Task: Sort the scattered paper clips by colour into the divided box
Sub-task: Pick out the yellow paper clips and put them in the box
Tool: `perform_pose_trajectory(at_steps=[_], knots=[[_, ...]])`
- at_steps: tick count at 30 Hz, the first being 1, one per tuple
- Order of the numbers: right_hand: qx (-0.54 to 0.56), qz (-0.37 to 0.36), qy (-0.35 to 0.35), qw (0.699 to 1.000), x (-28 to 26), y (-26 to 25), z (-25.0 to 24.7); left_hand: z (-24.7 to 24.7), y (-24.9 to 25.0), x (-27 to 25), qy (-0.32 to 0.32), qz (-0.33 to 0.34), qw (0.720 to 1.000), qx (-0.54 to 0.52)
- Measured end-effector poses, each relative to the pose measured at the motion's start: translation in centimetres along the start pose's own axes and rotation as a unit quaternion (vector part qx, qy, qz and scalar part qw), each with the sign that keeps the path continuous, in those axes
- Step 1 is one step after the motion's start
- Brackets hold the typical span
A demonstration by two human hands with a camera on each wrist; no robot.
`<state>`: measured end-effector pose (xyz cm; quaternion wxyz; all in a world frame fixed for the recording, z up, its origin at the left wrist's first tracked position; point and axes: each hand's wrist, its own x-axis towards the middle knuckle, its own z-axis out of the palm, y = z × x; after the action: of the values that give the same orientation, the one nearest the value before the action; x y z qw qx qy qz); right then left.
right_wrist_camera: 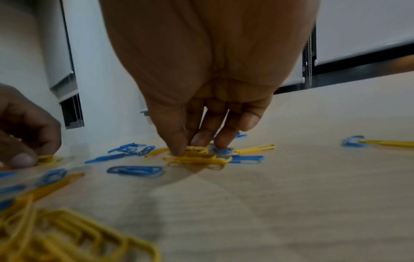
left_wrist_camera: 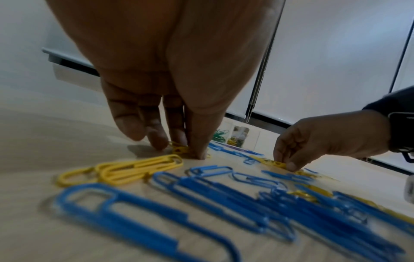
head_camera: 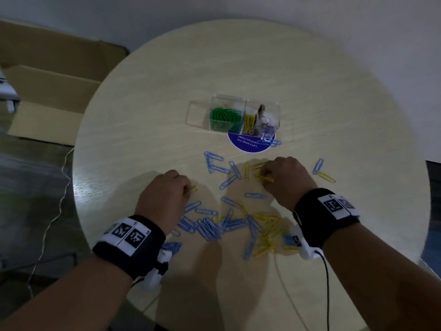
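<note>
Blue paper clips (head_camera: 210, 225) and yellow paper clips (head_camera: 269, 230) lie scattered over the near half of the round table (head_camera: 310, 91). The clear divided box (head_camera: 238, 99) stands farther back, with green clips (head_camera: 225, 115) in its middle cell and yellow clips (head_camera: 249, 123) in the cell to the right. My left hand (head_camera: 167, 194) pinches yellow clips (left_wrist_camera: 181, 150) against the tabletop between thumb and fingers. My right hand (head_camera: 284, 175) pinches a yellow clip (right_wrist_camera: 197, 159) at the table's middle, fingertips (right_wrist_camera: 179, 150) down on the wood.
A round blue sticker (head_camera: 250, 144) with white lettering lies under the box's near right corner. Open cardboard boxes (head_camera: 47, 87) stand on the floor to the left. Cables (head_camera: 327, 283) run from my wrist cameras over the near table edge.
</note>
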<state>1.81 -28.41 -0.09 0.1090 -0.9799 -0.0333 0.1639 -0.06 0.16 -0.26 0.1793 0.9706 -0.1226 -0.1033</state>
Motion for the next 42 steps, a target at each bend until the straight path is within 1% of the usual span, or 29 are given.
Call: perform_pose_trajectory(at_steps=[3,7,9,11,12,13,15,18,20,23,26,28,31,33,35,36,38,40,42], knots=[[0.023,-0.001,-0.006,1.000,-0.1,-0.7,-0.4,-0.4,0.5,0.7,-0.037,0.002,0.999,0.023],[0.003,-0.026,-0.005,1.000,-0.4,-0.9,-0.8,-1.1,1.7,1.3,-0.100,0.037,0.986,0.124],[0.028,-0.030,0.010,0.999,-0.4,-0.7,-0.8,-1.7,1.8,1.8,-0.118,0.039,0.986,0.111],[0.083,-0.020,0.025,0.996,-0.5,-0.3,-1.1,-2.5,2.0,2.8,-0.128,0.020,0.989,0.066],[0.115,-0.011,0.034,0.993,-0.7,-0.1,-1.4,-2.9,2.3,3.3,-0.118,0.008,0.992,0.039],[0.146,0.003,0.047,0.988,-0.7,0.2,-1.7,-3.2,2.7,4.0,-0.093,-0.003,0.996,0.008],[0.212,0.034,0.087,0.973,-0.9,0.7,-2.7,-3.9,4.1,5.9,-0.026,-0.017,0.997,-0.067],[0.291,0.078,0.151,0.941,-0.4,1.5,-4.5,-4.3,7.2,9.8,0.057,-0.026,0.978,-0.197],[0.330,0.093,0.160,0.926,0.3,2.0,-5.6,-4.3,9.2,12.7,0.094,-0.024,0.965,-0.245],[0.369,0.110,0.168,0.907,1.5,2.3,-6.8,-3.7,11.2,15.7,0.116,-0.018,0.967,-0.226],[0.393,0.118,0.174,0.895,2.9,1.8,-7.5,-2.3,11.2,17.1,0.084,-0.026,0.973,-0.215],[0.387,0.119,0.174,0.898,4.2,1.1,-7.6,-1.8,10.3,16.8,0.090,-0.025,0.969,-0.227],[0.384,0.124,0.182,0.897,6.6,0.0,-7.7,-2.4,8.3,15.0,0.149,-0.026,0.958,-0.245],[0.361,0.116,0.180,0.908,7.9,-1.0,-8.0,-3.4,7.0,13.3,0.168,-0.028,0.951,-0.257],[0.318,0.107,0.160,0.929,8.6,-1.7,-8.3,-4.3,5.5,11.2,0.167,-0.034,0.955,-0.241],[0.291,0.105,0.152,0.939,8.6,-1.8,-8.4,-4.6,4.7,10.0,0.163,-0.039,0.959,-0.230],[0.259,0.104,0.175,0.944,7.4,-1.7,-8.4,-5.2,2.8,7.4,0.138,-0.054,0.966,-0.214],[0.263,0.093,0.206,0.938,4.9,-1.3,-8.1,-5.4,1.2,4.3,0.092,-0.068,0.974,-0.196],[0.250,0.073,0.186,0.947,1.4,-1.8,-6.7,-5.1,-0.4,0.5,0.029,-0.080,0.983,-0.162]])
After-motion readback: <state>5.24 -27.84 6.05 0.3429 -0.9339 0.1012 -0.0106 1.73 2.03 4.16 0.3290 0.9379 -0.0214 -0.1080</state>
